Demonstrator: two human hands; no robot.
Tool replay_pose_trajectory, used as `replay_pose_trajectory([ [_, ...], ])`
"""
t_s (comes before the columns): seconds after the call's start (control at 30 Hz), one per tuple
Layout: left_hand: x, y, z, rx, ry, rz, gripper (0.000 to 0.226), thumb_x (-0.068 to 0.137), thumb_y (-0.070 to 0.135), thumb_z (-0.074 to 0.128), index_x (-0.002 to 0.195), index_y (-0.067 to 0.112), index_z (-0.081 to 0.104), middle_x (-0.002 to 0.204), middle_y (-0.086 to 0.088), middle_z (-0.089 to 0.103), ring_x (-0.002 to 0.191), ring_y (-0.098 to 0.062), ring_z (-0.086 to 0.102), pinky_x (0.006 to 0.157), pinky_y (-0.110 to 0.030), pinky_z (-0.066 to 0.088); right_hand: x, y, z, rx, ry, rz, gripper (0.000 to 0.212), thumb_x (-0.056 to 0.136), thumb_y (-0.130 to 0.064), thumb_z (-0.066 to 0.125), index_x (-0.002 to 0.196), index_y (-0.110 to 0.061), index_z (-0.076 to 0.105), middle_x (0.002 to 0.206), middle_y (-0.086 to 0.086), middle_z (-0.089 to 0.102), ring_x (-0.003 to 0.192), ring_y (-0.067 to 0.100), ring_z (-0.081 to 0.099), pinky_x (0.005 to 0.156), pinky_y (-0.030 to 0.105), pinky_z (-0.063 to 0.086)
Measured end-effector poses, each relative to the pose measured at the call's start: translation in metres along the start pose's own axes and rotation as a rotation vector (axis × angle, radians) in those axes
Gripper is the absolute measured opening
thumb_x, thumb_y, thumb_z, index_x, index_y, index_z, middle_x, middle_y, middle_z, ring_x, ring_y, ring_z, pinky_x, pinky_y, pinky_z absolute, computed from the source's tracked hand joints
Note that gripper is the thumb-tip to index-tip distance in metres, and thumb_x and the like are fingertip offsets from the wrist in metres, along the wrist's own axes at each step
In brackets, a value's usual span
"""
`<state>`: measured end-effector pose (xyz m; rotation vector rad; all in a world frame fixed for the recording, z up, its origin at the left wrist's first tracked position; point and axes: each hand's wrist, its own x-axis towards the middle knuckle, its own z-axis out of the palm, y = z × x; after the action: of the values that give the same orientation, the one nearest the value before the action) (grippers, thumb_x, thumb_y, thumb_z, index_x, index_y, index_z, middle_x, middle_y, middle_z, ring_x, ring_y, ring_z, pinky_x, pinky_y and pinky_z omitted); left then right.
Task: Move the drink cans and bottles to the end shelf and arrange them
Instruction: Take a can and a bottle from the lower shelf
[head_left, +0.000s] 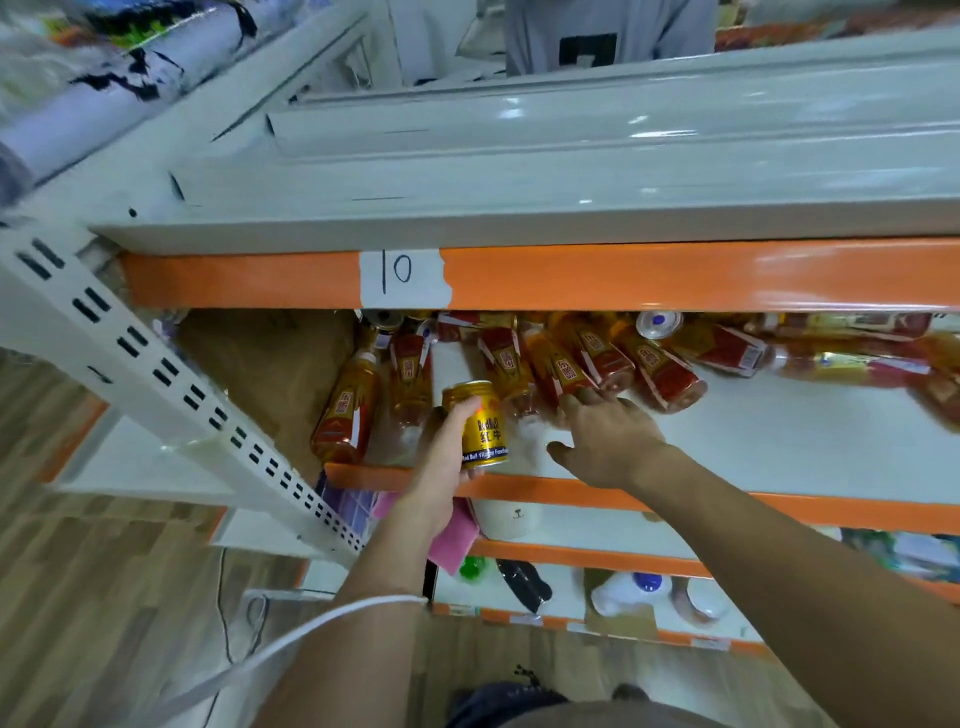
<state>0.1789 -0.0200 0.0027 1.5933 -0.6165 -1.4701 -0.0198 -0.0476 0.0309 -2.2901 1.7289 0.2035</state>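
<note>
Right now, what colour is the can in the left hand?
Gold-yellow, with blue and red lettering. The can, gripped by the left hand, shows best in the head view.

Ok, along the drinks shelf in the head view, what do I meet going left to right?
Perforated upright → amber tea bottle at the shelf's left end → gold can gripped by the left hand → right hand, fingers straight, reaching in → red-labelled bottle → far-right bottles.

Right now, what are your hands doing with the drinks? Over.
Left hand grips gold can at shelf front. Right hand open, reaching among tea bottles. Bottles lie jumbled across shelf.
</note>
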Motion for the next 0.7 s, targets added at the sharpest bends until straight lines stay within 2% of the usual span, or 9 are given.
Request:
replay_pose_trajectory([
  [0.17,0.022,-0.009,-0.019,-0.007,-0.024,-0.018,0.044,0.085,0.05,0.077,0.119,0.029,0.059,0.113,-0.006,0.072,0.101,-0.023,0.072,0.077,-0.033,0.055,0.012,-0.018,0.007,-0.028,-0.015,0.032,0.067,0.093,-0.051,0.056,0.149,-0.02,0.036,0.146,0.007,0.046,0.138,0.03,0.042,0.113,0.044,0.036],
  [0.2,0.026,-0.01,-0.023,-0.007,-0.027,-0.024,0.052,0.081,0.055,0.078,0.122,0.029,0.06,0.114,-0.005,0.072,0.102,-0.023,0.072,0.079,-0.033,0.056,0.014,-0.022,0.008,-0.034,-0.023,0.035,0.07,0.093,-0.05,0.056,0.152,-0.02,0.033,0.147,0.007,0.046,0.139,0.031,0.042,0.114,0.044,0.036],
  [0.3,0.038,-0.021,-0.036,0.06,-0.03,-0.005,0.101,0.057,0.078,0.08,0.145,0.037,0.051,0.133,0.002,0.066,0.115,-0.02,0.066,0.096,-0.039,0.051,0.023,-0.033,0.013,-0.056,-0.064,0.042,0.08,0.094,-0.049,0.056,0.159,-0.019,0.021,0.154,0.006,0.039,0.142,0.032,0.038,0.116,0.047,0.033],
  [0.33,0.042,-0.025,-0.039,0.092,-0.029,0.022,0.104,0.059,0.079,0.079,0.15,0.043,0.044,0.141,0.007,0.058,0.122,-0.018,0.061,0.103,-0.041,0.047,0.028,-0.037,0.015,-0.059,-0.075,0.046,0.081,0.094,-0.049,0.056,0.159,-0.019,0.02,0.156,0.005,0.037,0.142,0.032,0.038,0.116,0.05,0.034],
  [0.4,0.045,-0.027,-0.044,0.122,-0.044,0.047,0.103,0.066,0.078,0.076,0.155,0.048,0.032,0.15,0.014,0.044,0.133,-0.015,0.049,0.115,-0.044,0.035,0.036,-0.045,0.018,-0.05,-0.078,0.05,0.074,0.093,-0.047,0.058,0.156,-0.023,0.028,0.154,0.003,0.04,0.14,0.031,0.04,0.113,0.054,0.037],
  [0.53,0.055,-0.032,-0.045,0.153,-0.063,0.035,0.122,0.047,0.095,0.072,0.154,0.055,0.026,0.164,0.011,0.033,0.144,-0.021,0.041,0.121,-0.055,0.03,0.046,-0.062,0.019,-0.027,-0.058,0.083,0.055,0.095,-0.04,0.058,0.146,-0.027,0.044,0.141,0.007,0.041,0.135,0.033,0.043,0.102,0.051,0.043],
  [0.7,0.065,-0.037,-0.047,0.052,-0.086,0.023,0.104,0.05,0.093,0.073,0.143,0.056,0.044,0.148,0.011,0.055,0.131,-0.018,0.056,0.117,-0.049,0.036,0.05,-0.066,0.02,-0.016,-0.055,0.114,0.048,0.096,-0.038,0.057,0.141,-0.023,0.052,0.132,0.007,0.039,0.131,0.031,0.042,0.096,0.051,0.045],
])
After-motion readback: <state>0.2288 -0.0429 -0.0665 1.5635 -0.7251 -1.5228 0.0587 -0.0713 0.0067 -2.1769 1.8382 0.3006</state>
